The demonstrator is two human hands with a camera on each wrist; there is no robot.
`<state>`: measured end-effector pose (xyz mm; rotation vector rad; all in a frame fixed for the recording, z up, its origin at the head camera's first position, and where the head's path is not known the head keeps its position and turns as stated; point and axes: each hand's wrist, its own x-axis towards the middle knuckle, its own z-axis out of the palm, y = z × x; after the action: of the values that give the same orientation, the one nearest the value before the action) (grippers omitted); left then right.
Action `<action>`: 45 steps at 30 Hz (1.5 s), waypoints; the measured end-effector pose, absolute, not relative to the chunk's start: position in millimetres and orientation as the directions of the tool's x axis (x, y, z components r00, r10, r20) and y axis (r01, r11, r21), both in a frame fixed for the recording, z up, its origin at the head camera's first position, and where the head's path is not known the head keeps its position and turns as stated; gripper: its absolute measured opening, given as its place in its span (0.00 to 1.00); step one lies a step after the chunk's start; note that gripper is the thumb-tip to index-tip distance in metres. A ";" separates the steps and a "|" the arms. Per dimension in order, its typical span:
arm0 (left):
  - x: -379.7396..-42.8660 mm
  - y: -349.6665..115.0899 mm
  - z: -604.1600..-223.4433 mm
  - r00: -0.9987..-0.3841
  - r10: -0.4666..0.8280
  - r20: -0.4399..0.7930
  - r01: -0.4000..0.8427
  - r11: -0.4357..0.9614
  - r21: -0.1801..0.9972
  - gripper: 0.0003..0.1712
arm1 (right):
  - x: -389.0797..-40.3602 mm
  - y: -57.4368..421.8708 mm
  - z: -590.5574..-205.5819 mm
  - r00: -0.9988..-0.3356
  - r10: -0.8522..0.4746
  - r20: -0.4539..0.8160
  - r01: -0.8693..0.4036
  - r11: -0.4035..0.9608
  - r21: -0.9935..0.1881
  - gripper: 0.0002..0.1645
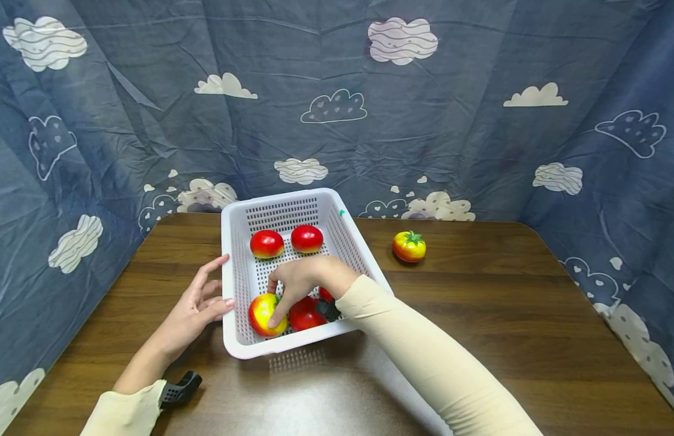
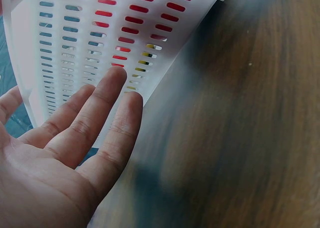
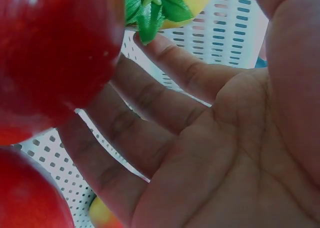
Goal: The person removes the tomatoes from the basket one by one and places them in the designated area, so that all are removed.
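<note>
A white perforated plastic basket (image 1: 377,266) stands on the table, with red and yellow fruit inside. My right hand (image 1: 301,278) reaches in over its right side, thumb and index finger on a red-and-yellow tomato (image 1: 260,313) with green leaves, in the near left corner. Close to the palm, the right wrist view has a glossy red fruit (image 3: 55,53) and the tomato's leafy top (image 3: 152,3). My left hand (image 1: 197,306) is at the basket's left side, thumb and index fingertip at the rim. In the left wrist view its fingers (image 2: 85,130) extend along the slotted outer wall.
Two red fruits (image 1: 267,244) lie in the far half of the basket. Beside my right wrist is another red fruit (image 1: 306,313). A second leafy tomato (image 1: 409,246) sits on the wooden table (image 1: 505,303), right of the basket. Cloud-patterned cloth (image 1: 337,151) hangs behind.
</note>
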<state>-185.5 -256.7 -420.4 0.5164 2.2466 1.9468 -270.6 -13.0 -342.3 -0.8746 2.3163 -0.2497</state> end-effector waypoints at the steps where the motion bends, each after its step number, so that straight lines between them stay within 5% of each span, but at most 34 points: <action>1: -185.3 -256.8 -420.3 -0.934 0.333 0.126 0.172 0.115 0.978 0.47 | -270.5 -13.2 -342.7 -0.570 -0.651 -0.502 -0.532 0.758 -0.378 0.35; 45: -187.0 -256.8 -422.2 -0.927 0.350 0.132 0.176 0.097 0.980 0.46 | -268.9 -19.2 -347.5 -0.584 -0.678 -0.447 -0.540 0.735 -0.409 0.34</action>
<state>-187.0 -256.8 -422.2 0.5370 2.2227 1.9524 -268.9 -19.2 -347.5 -0.9168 2.3445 -0.3054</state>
